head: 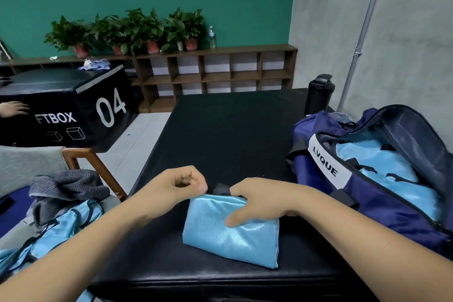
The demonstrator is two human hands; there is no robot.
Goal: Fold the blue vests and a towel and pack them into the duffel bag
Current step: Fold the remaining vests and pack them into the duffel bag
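A folded light-blue vest [235, 238] with black trim lies on the black padded box [228, 135] in front of me. My right hand [259, 201] grips its far right corner, thumb pressed on the top face. My left hand [176, 185] hovers at the vest's far left corner with fingers curled, thumb tip just touching the fabric edge. The navy duffel bag [382, 206] stands open at the right, with folded light-blue vests [382, 162] inside. An unfolded blue vest [56, 233] and a grey striped towel [66, 189] lie on a chair at the left.
A black bottle [320, 94] stands behind the bag. A black box marked 04 [73, 105] sits at the left, with another person's hand [13, 108] on it. A wooden chair frame [98, 167] is beside my box. Shelves with potted plants [137, 32] line the back wall.
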